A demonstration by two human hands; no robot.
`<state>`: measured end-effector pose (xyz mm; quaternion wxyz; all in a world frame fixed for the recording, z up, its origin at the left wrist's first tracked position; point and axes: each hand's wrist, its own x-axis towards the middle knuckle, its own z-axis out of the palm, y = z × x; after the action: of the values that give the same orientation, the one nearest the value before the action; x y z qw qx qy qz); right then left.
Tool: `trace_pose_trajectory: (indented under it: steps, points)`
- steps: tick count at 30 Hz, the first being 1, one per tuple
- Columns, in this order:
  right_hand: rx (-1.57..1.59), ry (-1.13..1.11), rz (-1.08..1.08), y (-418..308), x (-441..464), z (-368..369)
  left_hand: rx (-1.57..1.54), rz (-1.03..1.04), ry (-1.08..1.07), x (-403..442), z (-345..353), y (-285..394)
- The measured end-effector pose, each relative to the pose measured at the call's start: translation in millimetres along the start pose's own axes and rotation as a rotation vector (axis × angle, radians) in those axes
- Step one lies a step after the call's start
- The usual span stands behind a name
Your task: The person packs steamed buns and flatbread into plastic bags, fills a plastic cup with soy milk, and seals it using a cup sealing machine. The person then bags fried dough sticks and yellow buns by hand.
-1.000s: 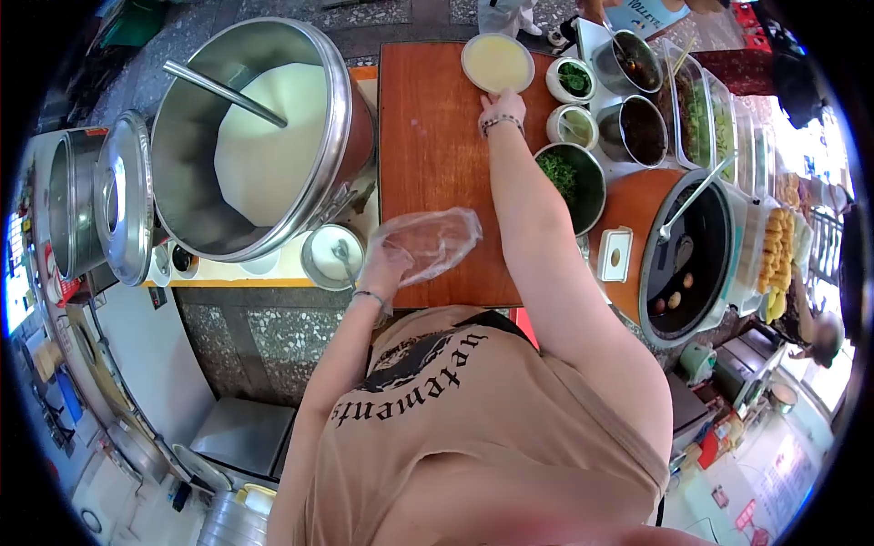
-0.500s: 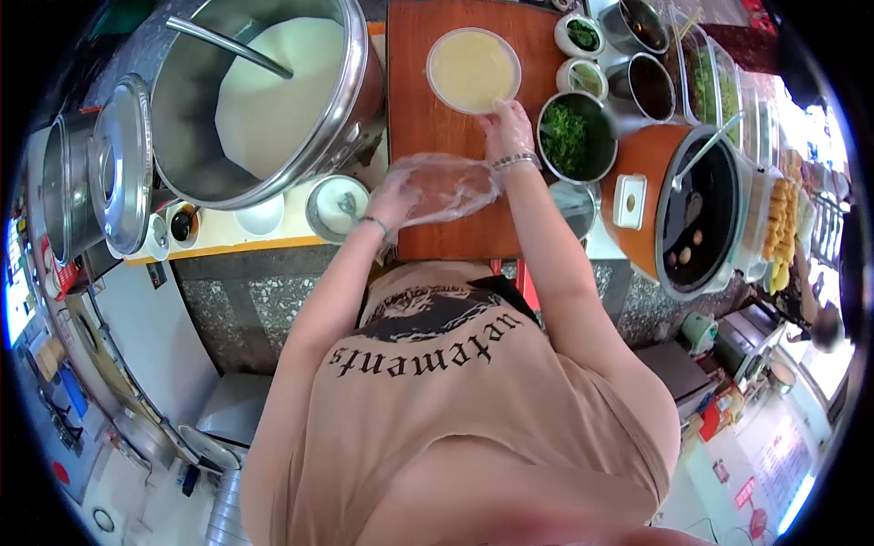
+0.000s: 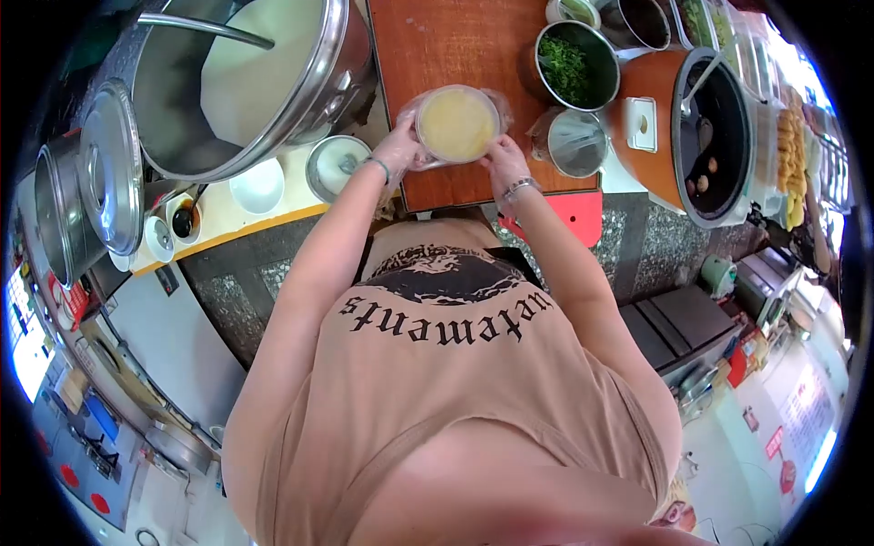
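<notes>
A round, lidded-looking bowl of pale yellow food (image 3: 458, 125) is held between my hands over the wooden board (image 3: 455, 36). Clear plastic bag film (image 3: 499, 102) shows around the bowl's edge. My left hand (image 3: 404, 148), in a thin clear glove, is closed on the bag and the bowl's left side. At the lower right rim, my right hand (image 3: 505, 164), with a bracelet at the wrist, pinches the bowl's edge. Part of the fingers on both hands is hidden under the bowl or blurred by the film.
A large steel pot of white liquid (image 3: 246, 82) stands at the left, a ladle in it. Nearby is a small bowl of white grains (image 3: 339, 166). Chopped greens (image 3: 564, 69), a clear container (image 3: 577, 143) and an orange pot of dark liquid (image 3: 710, 136) are at the right.
The bowl has come from the board's far side toward my body and now sits with the bag around it. My right hand has drawn back with it; my left hand has closed in beside it.
</notes>
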<state>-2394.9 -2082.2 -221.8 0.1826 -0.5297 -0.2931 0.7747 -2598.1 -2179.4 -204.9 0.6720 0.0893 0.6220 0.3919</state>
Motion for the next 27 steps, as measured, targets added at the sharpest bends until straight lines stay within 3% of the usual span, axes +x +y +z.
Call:
trace_pose_trajectory:
  steps: [3,4,6,7,8,9,10,12,14,16,18,20,21,22,24,26,27]
  points:
    - [-0.187,0.006,0.039,8.2,15.5,-16.7,0.058,0.02,0.005,1.1,-1.6,-3.7]
    - [-0.182,0.008,0.036,7.1,20.3,-19.3,0.087,0.13,0.062,-8.0,6.4,7.5]
    - [-0.811,0.265,-0.221,5.0,29.3,-29.3,0.116,0.238,0.108,-7.1,14.4,6.4]
    - [-0.81,0.269,-0.226,7.8,39.3,-27.7,0.338,0.441,0.197,6.1,13.3,-3.0]
    - [-0.739,0.456,-0.369,24.3,58.9,-29.2,0.562,0.645,0.288,16.9,11.7,-13.8]
    - [-0.658,0.644,-0.506,39.0,76.6,-31.8,0.566,0.649,0.284,18.7,12.3,-24.1]
    - [-0.652,0.65,-0.508,45.7,95.9,-35.1,0.639,0.656,0.261,18.8,13.2,-33.6]
    - [-0.214,0.298,-0.165,28.9,108.4,-23.0,0.714,0.674,0.236,9.7,21.8,-29.2]
    - [-0.369,0.409,-0.203,-8.7,56.9,2.3,0.675,0.586,0.42,-10.4,33.0,-18.1]
    - [-0.849,0.537,-0.474,-40.5,11.6,17.5,0.521,0.553,0.358,-16.1,36.3,-2.7]
    - [-0.725,0.541,-0.537,-32.6,22.8,0.9,0.365,0.523,0.287,-18.6,43.2,9.4]
    - [-0.984,0.535,-0.63,-27.3,17.1,-2.4,0.296,0.287,0.255,-25.0,54.1,12.8]
    - [-0.879,0.421,-0.621,-38.0,5.6,5.0,0.307,0.352,0.279,-23.7,59.6,14.9]
    - [-0.772,0.265,-0.748,-49.2,-9.6,7.5,0.309,0.36,0.267,-16.4,62.3,17.4]
    - [-0.574,0.153,-0.832,-69.4,-38.9,6.2,0.463,0.382,0.41,3.9,59.3,4.6]
    - [-0.637,0.361,-0.687,-88.6,-34.7,-34.3,0.287,0.41,0.329,13.9,51.2,-2.8]
    - [-0.887,0.481,-0.624,-106.6,-40.0,-52.1,0.288,0.348,0.292,14.6,47.7,-2.9]
